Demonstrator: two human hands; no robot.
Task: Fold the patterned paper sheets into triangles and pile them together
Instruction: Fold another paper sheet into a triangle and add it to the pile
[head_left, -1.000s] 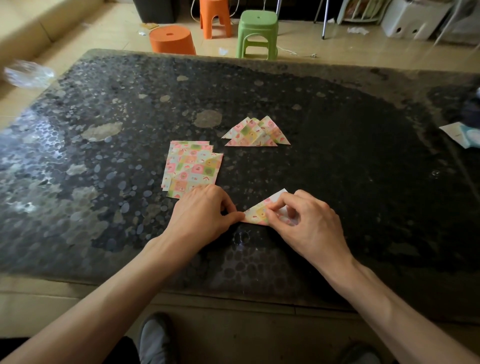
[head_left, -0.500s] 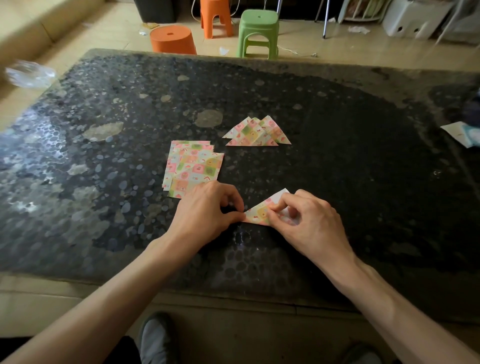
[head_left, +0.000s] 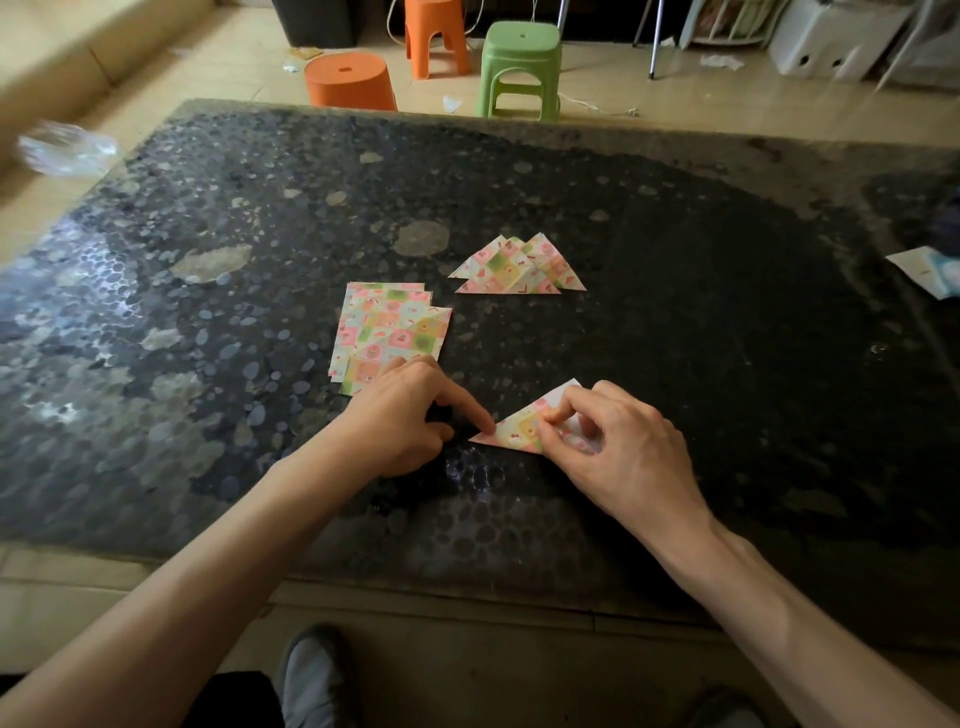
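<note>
pressing down the near left tip of the half-folded triangle (head_left: 519, 434) with the outstretched index finger of the left hand (head_left: 400, 415), tucking the other fingers in and grasping nothing. pinching the upper layer of the same paper between thumb and forefinger of the right hand (head_left: 618, 452), apparently lining up the edges before creasing. lying near the front of the dark table (head_left: 727, 364), just nearer than the stack of flat sheets (head_left: 389, 332) and well short of the pile of finished triangles (head_left: 514, 267).

probably risking a crooked fold here: sliding the top layer off the lower one if easing the left fingertip too soon, leaving white backing showing along an edge, as already peeking out at the far corner. possibly skating the whole piece over the glossy surface when running a finger along the crease with only one tip pinned. also perhaps nudging the flat stack with the left knuckles, overlapping its near corner in this view, and fanning those sheets out.
</note>
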